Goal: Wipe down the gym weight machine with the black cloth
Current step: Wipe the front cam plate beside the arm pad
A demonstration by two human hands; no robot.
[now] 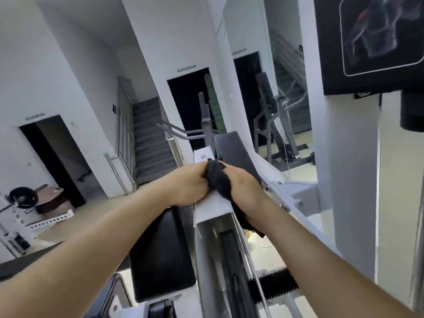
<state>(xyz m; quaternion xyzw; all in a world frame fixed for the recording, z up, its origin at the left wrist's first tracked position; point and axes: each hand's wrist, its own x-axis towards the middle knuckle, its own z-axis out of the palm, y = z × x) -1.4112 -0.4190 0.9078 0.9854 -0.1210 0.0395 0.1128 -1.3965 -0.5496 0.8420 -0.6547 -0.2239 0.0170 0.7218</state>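
Head view:
Black cloth (217, 180): bunched between both hands, lying on the white top beam of the weight machine (207, 204).
Left hand (187, 185): fingers curled, gripping the cloth.
Right hand (244, 188): fingers curled around the cloth.
Black pad (160, 255): below the left forearm.

Top of white machine frame (212, 200) is occupied by left hand (188, 184) and right hand (243, 187), with black cloth (218, 180) bunched between. Passage to the right is blocked by a white pillar (348, 180) and mirror (275, 88). Black pad (160, 255) sits below left. Open floor (91, 210) is seen left.
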